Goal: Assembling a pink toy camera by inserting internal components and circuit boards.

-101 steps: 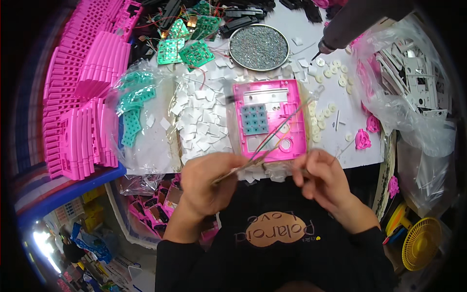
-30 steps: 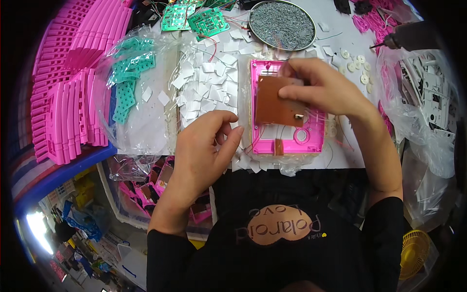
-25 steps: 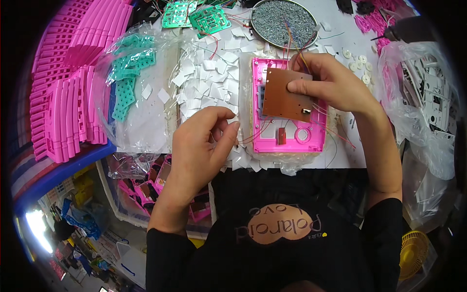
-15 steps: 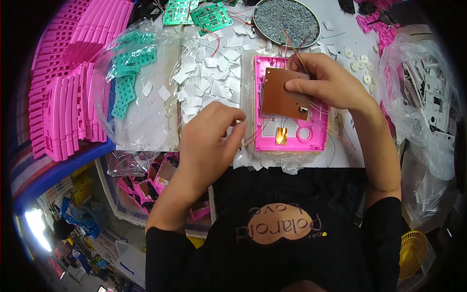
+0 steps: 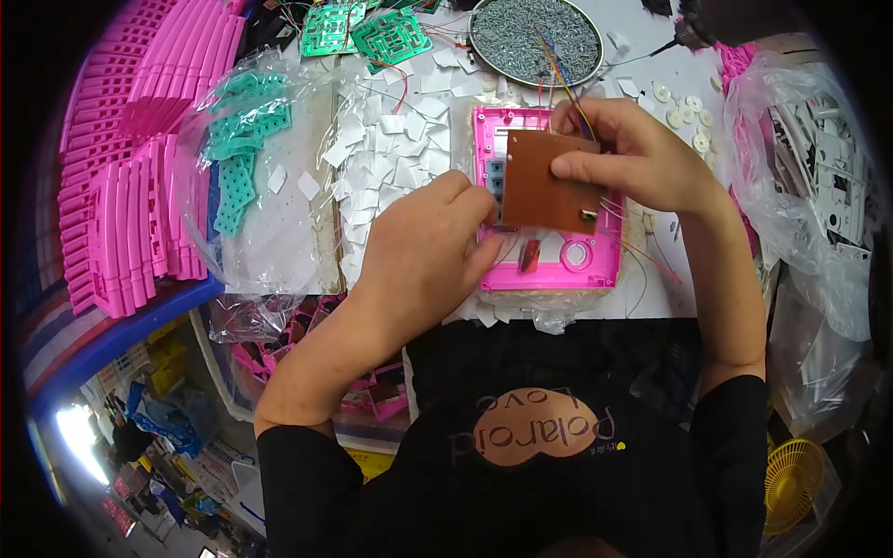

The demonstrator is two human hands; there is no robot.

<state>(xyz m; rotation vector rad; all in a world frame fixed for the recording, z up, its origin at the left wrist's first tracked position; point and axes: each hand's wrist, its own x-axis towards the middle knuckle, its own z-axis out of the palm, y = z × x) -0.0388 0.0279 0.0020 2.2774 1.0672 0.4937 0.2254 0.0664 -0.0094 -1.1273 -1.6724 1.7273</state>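
Observation:
My right hand (image 5: 642, 153) grips a brown circuit board (image 5: 553, 181) at its upper right, thumb on the bare face. The board is held over a pink plastic housing (image 5: 549, 277) lying open side up, and hides much of its inside. Thin coloured wires (image 5: 561, 74) rise past the board's top edge. My left hand (image 5: 433, 232) reaches over the housing's left edge, fingers curled and thumb close to them; whatever they pinch is hidden, with thin wires beside them. A small shiny metal piece (image 5: 529, 256), now reddish and tilted, sits in the housing below the board.
A round tray of screws (image 5: 600, 56) stands behind the housing, with green circuit boards (image 5: 391, 39) to its left. White paper pieces (image 5: 400, 149), teal rubber pads (image 5: 237, 191) in clear plastic and stacked pink parts (image 5: 121, 223) lie left. Bagged white parts (image 5: 814, 177) are at right.
My left hand has moved right and up to the housing's left edge. The board has shifted slightly right, exposing dark pads at its left. The shiny piece has tilted from gold to reddish.

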